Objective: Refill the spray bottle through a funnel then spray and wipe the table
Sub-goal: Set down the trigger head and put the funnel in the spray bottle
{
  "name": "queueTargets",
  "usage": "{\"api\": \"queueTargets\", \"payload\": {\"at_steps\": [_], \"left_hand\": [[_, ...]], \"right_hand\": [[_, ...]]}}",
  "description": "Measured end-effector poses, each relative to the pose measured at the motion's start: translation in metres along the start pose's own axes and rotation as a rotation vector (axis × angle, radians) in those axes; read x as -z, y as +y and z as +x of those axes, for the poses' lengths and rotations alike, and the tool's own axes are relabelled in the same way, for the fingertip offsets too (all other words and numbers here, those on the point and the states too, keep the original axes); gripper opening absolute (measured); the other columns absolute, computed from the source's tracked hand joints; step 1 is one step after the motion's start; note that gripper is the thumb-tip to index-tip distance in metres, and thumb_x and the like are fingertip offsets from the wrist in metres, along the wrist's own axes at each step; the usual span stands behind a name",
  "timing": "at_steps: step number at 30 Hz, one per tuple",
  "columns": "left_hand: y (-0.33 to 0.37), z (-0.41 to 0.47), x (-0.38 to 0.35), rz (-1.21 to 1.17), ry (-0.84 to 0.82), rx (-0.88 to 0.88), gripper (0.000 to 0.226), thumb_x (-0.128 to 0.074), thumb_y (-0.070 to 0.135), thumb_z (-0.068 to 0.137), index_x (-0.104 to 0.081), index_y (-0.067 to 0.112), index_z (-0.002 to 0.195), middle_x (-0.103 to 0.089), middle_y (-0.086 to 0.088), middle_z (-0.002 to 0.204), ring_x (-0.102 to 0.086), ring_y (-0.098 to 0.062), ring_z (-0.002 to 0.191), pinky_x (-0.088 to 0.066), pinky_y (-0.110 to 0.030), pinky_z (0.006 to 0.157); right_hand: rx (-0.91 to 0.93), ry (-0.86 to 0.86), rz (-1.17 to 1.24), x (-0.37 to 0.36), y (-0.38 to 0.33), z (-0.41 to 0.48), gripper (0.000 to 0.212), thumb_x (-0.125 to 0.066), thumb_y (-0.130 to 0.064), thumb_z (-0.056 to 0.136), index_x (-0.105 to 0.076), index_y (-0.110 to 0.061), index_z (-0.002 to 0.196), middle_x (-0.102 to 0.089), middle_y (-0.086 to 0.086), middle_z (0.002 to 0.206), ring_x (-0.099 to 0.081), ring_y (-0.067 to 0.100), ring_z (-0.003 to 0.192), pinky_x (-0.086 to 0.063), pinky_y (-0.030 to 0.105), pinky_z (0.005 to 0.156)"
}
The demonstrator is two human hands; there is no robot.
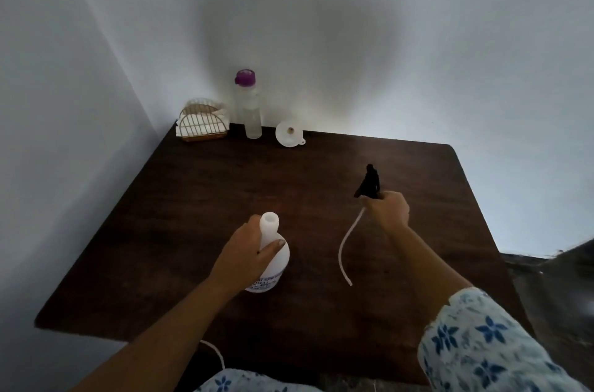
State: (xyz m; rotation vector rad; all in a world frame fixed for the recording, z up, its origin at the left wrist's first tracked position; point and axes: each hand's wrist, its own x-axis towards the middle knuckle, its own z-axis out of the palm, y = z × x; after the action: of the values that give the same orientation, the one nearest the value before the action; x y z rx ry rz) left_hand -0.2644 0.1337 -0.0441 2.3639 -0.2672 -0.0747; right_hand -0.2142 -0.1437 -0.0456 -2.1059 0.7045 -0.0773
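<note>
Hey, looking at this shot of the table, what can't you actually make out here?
All in the head view:
- Print on the white plastic spray bottle: blurred, and partly covered by the left hand.
- How full that bottle is: hidden by its opaque wall.
- Liquid level in the clear bottle with the purple cap: too far off and dim.
- Collar of the black spray head: covered by the right hand.

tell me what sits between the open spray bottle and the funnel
Nothing sits there: the head view shows only bare dark tabletop between the spray bottle and the funnel.
</note>
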Motion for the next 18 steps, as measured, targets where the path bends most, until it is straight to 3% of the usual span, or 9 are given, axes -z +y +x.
{"api": "queueTargets", "payload": {"at_steps": [7, 10, 13, 18], "left_hand": [[-0.003, 0.003, -0.012, -0.049, 0.035, 0.018, 0.046, -0.059, 0.053, 0.078, -0.048, 0.020, 0.109, -0.059, 0.001, 0.103, -0.058, -0.013, 0.092, -0.053, -0.036, 0.079], [-0.001, 0.004, -0.016, -0.087, 0.039, 0.051, 0.054, -0.056, 0.062, 0.073, -0.047, 0.024, 0.109, -0.057, 0.002, 0.105, -0.058, -0.012, 0.093, -0.053, -0.035, 0.078], [0.000, 0.005, -0.022, -0.115, 0.043, 0.068, 0.044, -0.062, 0.050, 0.077, -0.047, 0.025, 0.111, -0.056, 0.002, 0.107, -0.056, -0.013, 0.097, -0.053, -0.035, 0.080], [0.002, 0.012, -0.032, -0.165, 0.066, 0.102, 0.043, -0.070, 0.037, 0.076, -0.049, 0.021, 0.110, -0.055, 0.002, 0.107, -0.055, -0.016, 0.098, -0.050, -0.031, 0.080]], "right_hand": [[0.027, -0.238, -0.341, -0.041, 0.011, 0.016, 0.022, -0.065, -0.028, 0.084, -0.062, -0.008, 0.091, -0.058, 0.001, 0.069, -0.055, 0.012, 0.056, -0.035, 0.023, 0.043], [0.064, -0.272, -0.457, -0.054, 0.012, 0.014, 0.022, -0.065, -0.030, 0.084, -0.061, -0.010, 0.090, -0.062, 0.003, 0.072, -0.060, 0.016, 0.061, -0.045, 0.027, 0.048], [0.099, -0.295, -0.546, -0.063, 0.015, 0.012, 0.024, -0.064, -0.032, 0.085, -0.060, -0.009, 0.090, -0.066, 0.007, 0.080, -0.064, 0.021, 0.069, -0.053, 0.032, 0.057], [0.066, -0.315, -0.588, -0.072, 0.022, 0.005, 0.024, -0.063, -0.035, 0.086, -0.059, -0.012, 0.081, -0.062, 0.003, 0.072, -0.061, 0.017, 0.063, -0.051, 0.029, 0.054]]}}
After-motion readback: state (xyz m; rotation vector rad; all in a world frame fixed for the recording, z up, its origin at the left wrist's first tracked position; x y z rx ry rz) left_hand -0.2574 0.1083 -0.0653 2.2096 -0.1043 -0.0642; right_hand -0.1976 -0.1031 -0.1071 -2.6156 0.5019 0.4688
